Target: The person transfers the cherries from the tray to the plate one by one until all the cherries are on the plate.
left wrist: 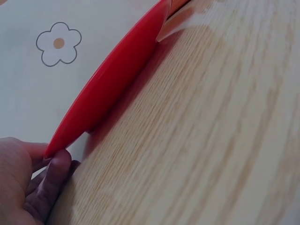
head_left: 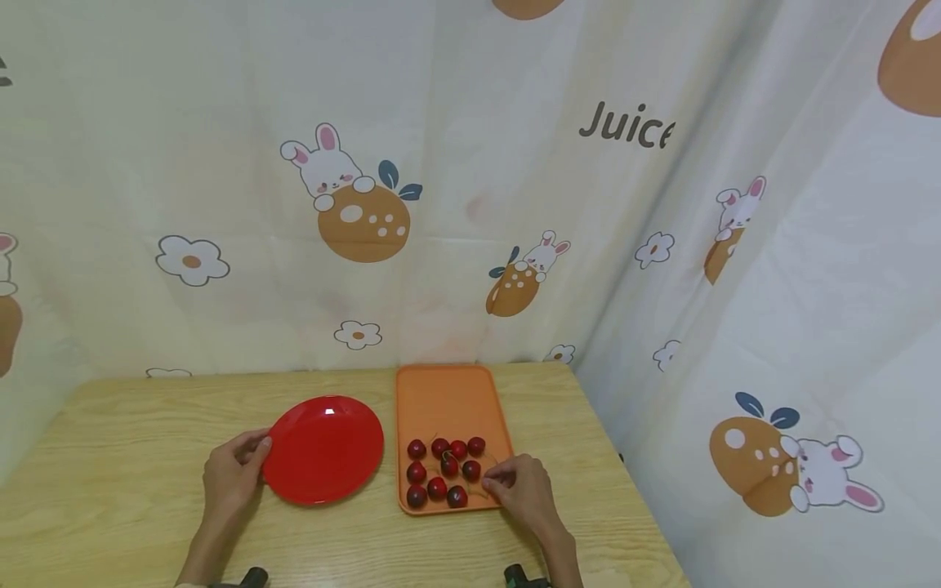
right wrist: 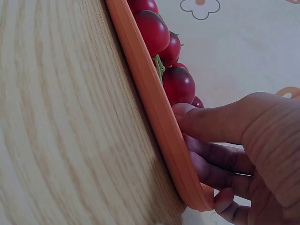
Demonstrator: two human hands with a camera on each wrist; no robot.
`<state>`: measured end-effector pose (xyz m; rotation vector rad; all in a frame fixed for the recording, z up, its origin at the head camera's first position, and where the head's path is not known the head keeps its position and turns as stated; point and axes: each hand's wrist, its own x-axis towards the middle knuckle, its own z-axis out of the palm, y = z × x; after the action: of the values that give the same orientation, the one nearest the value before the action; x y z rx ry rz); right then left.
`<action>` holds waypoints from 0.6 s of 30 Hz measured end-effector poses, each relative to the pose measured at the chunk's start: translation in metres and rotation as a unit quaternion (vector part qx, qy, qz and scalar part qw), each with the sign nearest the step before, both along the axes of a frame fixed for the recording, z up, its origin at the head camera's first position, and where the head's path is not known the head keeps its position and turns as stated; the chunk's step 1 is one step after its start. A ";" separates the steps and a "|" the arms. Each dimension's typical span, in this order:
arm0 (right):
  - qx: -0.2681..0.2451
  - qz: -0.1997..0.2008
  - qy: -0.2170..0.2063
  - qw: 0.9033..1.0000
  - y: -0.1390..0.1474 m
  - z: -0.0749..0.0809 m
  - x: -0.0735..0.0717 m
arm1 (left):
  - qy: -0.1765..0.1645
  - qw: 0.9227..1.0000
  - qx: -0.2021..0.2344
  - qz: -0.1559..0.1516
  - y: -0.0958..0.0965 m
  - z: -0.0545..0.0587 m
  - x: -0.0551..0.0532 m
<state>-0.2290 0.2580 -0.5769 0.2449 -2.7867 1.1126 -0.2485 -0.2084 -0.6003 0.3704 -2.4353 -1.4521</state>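
My left hand (head_left: 229,478) holds the round red plate (head_left: 323,449) by its left rim, thumb on top. In the left wrist view the plate (left wrist: 105,84) is seen edge-on, its rim between thumb and fingers. Several dark red cherries (head_left: 416,496) with stems lie in the near half of the orange tray (head_left: 444,400). My right hand (head_left: 525,490) is at the tray's near right corner, fingertips bent toward the cherry stems. In the right wrist view the thumb (right wrist: 206,123) lies close to a cherry (right wrist: 179,86); whether a stem is pinched is hidden.
Plate and tray stand side by side on a light wooden table (head_left: 147,425), the tray to the right. A printed curtain (head_left: 243,163) hangs behind the table, and another stretch of it (head_left: 809,327) runs along the right side.
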 end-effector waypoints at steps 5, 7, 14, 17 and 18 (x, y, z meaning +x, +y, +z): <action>0.002 -0.004 0.008 1.000 -0.001 -0.002 -0.001 | 0.009 1.000 -0.001 0.001 0.000 -0.001 0.000; 0.005 -0.006 0.013 1.000 -0.001 -0.003 -0.001 | 0.011 1.000 -0.004 0.001 0.000 -0.001 -0.001; 0.005 -0.022 0.009 1.000 -0.002 -0.006 -0.002 | 0.012 1.000 -0.005 -0.003 -0.001 -0.004 -0.003; 0.008 -0.033 0.004 0.999 -0.003 -0.006 -0.002 | 0.013 1.000 -0.007 -0.003 -0.002 -0.006 -0.004; 0.010 -0.037 0.003 0.999 -0.003 -0.006 -0.003 | 0.013 1.000 -0.008 -0.003 -0.002 -0.006 -0.004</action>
<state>-0.2316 0.2548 -0.5826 0.1446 -2.7778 1.0666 -0.2523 -0.2100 -0.6065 0.3377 -2.4274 -1.4310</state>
